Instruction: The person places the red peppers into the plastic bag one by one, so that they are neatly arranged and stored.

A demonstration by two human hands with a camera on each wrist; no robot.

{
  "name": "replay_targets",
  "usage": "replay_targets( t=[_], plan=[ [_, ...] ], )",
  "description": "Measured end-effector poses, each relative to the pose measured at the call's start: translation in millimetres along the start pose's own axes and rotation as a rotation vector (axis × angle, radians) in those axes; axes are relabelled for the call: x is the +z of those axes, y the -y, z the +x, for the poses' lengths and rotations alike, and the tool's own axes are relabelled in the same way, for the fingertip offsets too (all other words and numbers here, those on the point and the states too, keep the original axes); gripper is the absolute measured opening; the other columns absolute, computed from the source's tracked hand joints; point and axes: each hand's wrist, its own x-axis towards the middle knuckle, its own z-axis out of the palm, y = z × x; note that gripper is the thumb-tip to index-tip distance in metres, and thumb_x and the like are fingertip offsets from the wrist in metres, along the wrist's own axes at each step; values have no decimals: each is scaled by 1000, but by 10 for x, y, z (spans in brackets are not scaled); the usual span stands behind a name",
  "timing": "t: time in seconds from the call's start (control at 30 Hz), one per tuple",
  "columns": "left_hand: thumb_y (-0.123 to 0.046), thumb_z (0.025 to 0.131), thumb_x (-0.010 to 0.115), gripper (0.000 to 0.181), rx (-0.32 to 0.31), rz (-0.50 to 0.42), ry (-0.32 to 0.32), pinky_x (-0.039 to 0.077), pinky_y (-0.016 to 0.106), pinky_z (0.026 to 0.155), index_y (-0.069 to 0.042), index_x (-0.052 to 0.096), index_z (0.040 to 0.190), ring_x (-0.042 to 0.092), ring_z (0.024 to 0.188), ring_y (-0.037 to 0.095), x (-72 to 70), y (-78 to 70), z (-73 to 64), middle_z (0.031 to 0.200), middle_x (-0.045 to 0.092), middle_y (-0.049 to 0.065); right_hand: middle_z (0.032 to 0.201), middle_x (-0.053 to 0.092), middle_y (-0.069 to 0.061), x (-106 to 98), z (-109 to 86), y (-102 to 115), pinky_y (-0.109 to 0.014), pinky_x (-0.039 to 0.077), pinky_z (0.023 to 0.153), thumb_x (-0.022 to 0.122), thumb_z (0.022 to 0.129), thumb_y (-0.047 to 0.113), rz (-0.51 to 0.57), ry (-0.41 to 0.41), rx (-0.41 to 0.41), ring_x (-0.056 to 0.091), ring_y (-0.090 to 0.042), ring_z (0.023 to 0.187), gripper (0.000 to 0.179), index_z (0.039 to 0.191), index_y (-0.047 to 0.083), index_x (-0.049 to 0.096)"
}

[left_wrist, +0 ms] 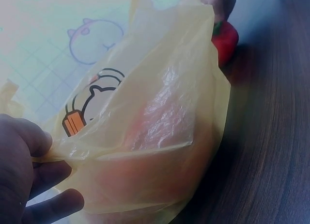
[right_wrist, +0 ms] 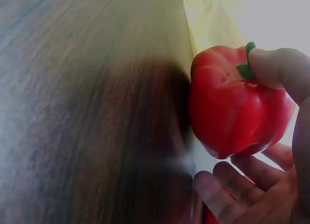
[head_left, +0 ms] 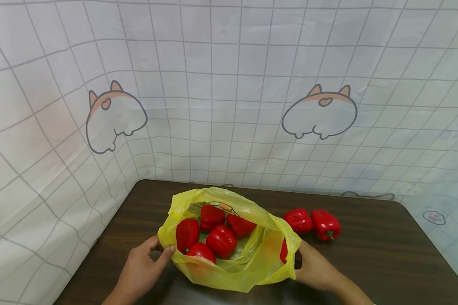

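Observation:
A yellow plastic bag (head_left: 267,275) lies on the table with its mouth spread wide and several red bell peppers (head_left: 222,242) inside. At its left rim my left hand (head_left: 142,266) pinches the film between thumb and fingers. The left wrist view shows the bag's side (left_wrist: 160,122) stretching away from that grip. My right hand (head_left: 316,266) is at the bag's right edge, holding a red bell pepper (right_wrist: 232,107), its thumb by the green stem and fingers underneath. From the head, this pepper is mostly hidden behind the yellow film and the hand.
Two more red bell peppers, one on the left (head_left: 298,221) and one on the right (head_left: 325,225), lie side by side behind my right hand. A dark wood-grain table (head_left: 385,254) carries everything. Grid-patterned cloth (head_left: 221,106) hangs behind and along both sides.

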Motion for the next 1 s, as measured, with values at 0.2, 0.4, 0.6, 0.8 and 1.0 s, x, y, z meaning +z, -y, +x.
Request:
replay_targets(
  t=[0.2,0.4,0.6,0.8,1.0],
  plan=[
    [-32,95,76,27,-3,-4,4,51,55,92,-10,72,111,66,107,22,-5,-4,-5,102,73,-2,139,56,-9,-32,-72,-30,-57,47,97,90,77,48,10,-43,21,55,-28,122,86,144,11,50],
    [-30,95,76,26,-12,6,8,51,55,93,-10,72,111,66,106,22,-1,-17,6,101,73,-2,138,57,-4,-129,-173,-38,-46,53,89,89,79,40,35,-74,57,60,-22,110,82,146,14,49],
    [-29,96,76,25,-7,7,11,50,57,94,-10,71,111,66,107,23,-2,-20,1,100,73,-2,141,54,-10,-256,-297,-8,-45,55,83,91,77,41,48,-98,102,61,-27,109,86,148,20,46],
    [-29,95,76,27,-14,15,13,50,56,94,-9,71,112,65,107,23,2,-21,8,101,73,-2,133,57,-11,-391,-384,9,-36,56,77,92,76,40,57,-125,114,63,-27,106,88,148,20,45],
    [-30,96,76,26,-11,17,16,50,56,94,-10,72,112,65,107,22,2,-27,12,100,73,-2,136,55,-16,-563,-435,91,-32,59,71,92,76,38,69,-165,91,66,-31,104,88,148,19,45]
  ],
)
